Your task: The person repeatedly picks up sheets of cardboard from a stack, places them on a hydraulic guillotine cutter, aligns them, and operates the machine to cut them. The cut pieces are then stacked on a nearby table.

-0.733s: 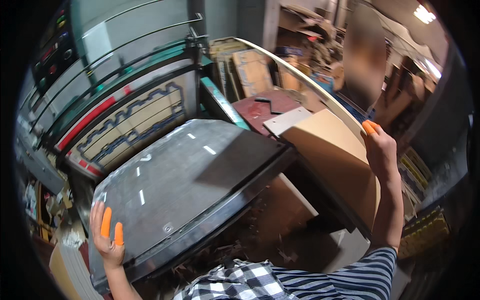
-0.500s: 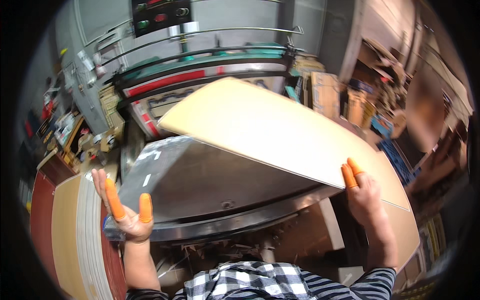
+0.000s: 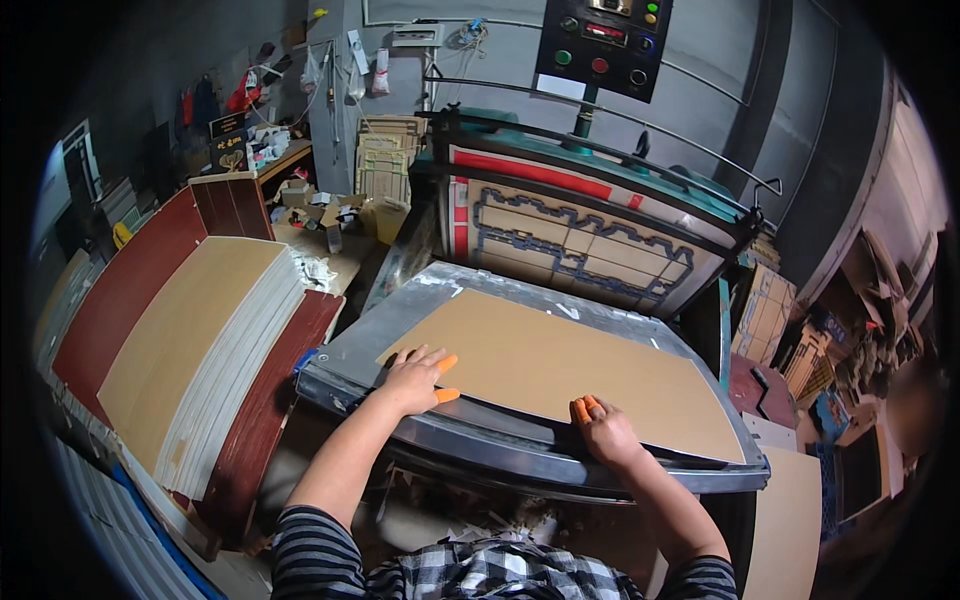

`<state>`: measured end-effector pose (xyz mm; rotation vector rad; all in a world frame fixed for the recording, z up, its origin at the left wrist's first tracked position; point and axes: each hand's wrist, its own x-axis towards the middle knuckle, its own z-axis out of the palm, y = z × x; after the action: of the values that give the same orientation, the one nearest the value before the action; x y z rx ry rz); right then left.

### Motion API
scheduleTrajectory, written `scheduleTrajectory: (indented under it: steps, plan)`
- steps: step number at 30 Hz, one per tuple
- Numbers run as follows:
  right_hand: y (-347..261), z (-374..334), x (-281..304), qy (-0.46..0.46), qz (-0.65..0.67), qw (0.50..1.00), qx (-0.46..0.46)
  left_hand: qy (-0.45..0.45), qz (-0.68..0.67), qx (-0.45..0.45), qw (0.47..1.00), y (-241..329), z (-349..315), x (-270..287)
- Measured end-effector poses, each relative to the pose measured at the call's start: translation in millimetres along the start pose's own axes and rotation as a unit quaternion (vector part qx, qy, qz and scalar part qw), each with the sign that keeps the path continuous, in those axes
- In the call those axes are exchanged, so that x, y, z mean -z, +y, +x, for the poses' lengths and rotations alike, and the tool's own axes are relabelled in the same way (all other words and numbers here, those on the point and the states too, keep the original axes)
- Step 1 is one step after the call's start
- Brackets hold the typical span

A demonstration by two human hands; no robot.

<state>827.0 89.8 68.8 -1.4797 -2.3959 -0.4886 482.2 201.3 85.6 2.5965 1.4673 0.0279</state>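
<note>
The left hand [image 3: 412, 377] is lying flat and released, palm down, on the near left corner of a brown cardboard sheet [image 3: 560, 368]. The right hand [image 3: 603, 432] is curling its fingers against the sheet's near edge, pressing rather than grasping; two fingertips [image 3: 583, 408] are wearing orange rubber covers, as are two on the left hand.

The cardboard sheet is lying flat on the grey metal bed [image 3: 390, 330] of a platen press, with its near edge running close along the bed's front rim. The upright platen [image 3: 580, 240] behind it is standing open and is carrying a cutting die with a blue outline pattern.

In my judgement the step in hand is seating the sheet square on the bed. Doing it well calls for sliding the near edge evenly along the front rim with both hands, keeping the sheet flat without buckling, and keeping fingers out from under the platen.

The sheet is plain, unprinted, matt brown and thin, with straight edges; it is appearing bowed only through the lens. No creases or cut lines are showing on its upper face.

A tall stack of like sheets [image 3: 215, 350] is standing to the left, well apart from the bed. A control panel [image 3: 602, 45] is hanging above the press.
</note>
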Motion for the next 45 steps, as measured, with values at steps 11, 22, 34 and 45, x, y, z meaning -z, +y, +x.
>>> scheduleTrajectory:
  steps: [11, 22, 34, 45]
  plan:
    - [61.9, 37.6, -34.8, -0.286, 0.095, 0.942, -0.148, -0.042, -0.018, 0.048, 0.998, -12.0, 33.2, -15.3]
    - [60.4, 21.2, -41.8, -0.319, 0.182, 0.899, -0.24, -0.025, -0.033, 0.068, 0.997, 3.0, 28.2, -12.1]
    - [62.8, 25.0, -25.2, -0.337, 0.149, 0.905, -0.215, -0.072, 0.017, -0.091, 0.993, 117.4, 59.0, -17.8]
    - [126.6, 157.1, 41.5, 0.006, 0.103, 0.988, -0.116, -0.126, 0.0, -0.071, 0.989, 118.0, 67.7, -27.8]
